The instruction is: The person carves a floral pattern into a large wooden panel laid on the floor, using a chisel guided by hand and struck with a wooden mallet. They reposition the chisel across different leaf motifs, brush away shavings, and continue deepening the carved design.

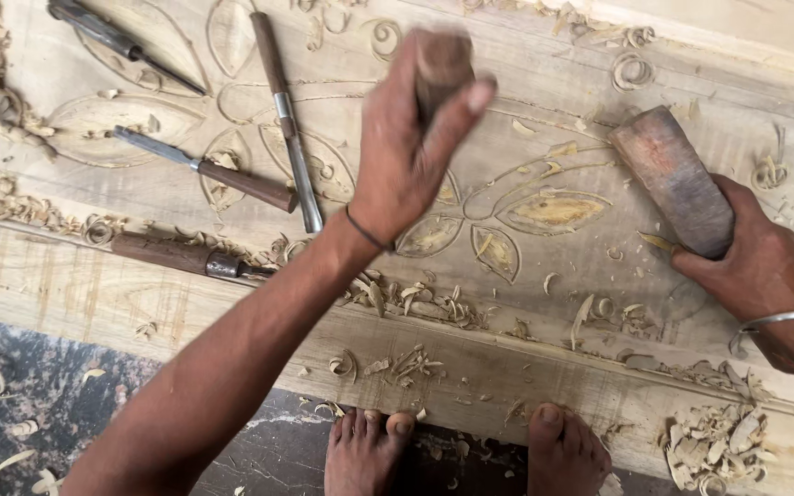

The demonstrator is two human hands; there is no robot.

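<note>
Surface: pale wood panel (544, 83) w/ carved leaf & flower outlines, lay flat over dark floor (39, 367); curled shavings (714, 441) scattered along lower edge & left side.
Feet: bare, two, stood at panel's near edge (369, 450).
Left hand (411, 147): fingers wrapped tight round wooden chisel handle (441, 64), thumb up by handle top; blade hidden behind hand, pointed down twd petal carving (553, 211).
Left arm: stretched diagonally from lower left, wrist bent, thin band at wrist.
Right hand (765, 271): clenched on lower end of wooden mallet (673, 179), head angled up-left, apart from chisel handle; metal bangle at wrist.
Handling (judged): mallet block dense, stiff, prob. weighty – best gripped low as here; chisel handle hard, smooth, light – gripped mid-shaft, top left free. Panel stiff but carved edges prob. chip-prone.
Spare tools: four chisels lay on panel upper left, e.g. brown-handled one (241, 179), long one (287, 119), untouched, well apart from both hands.
</note>
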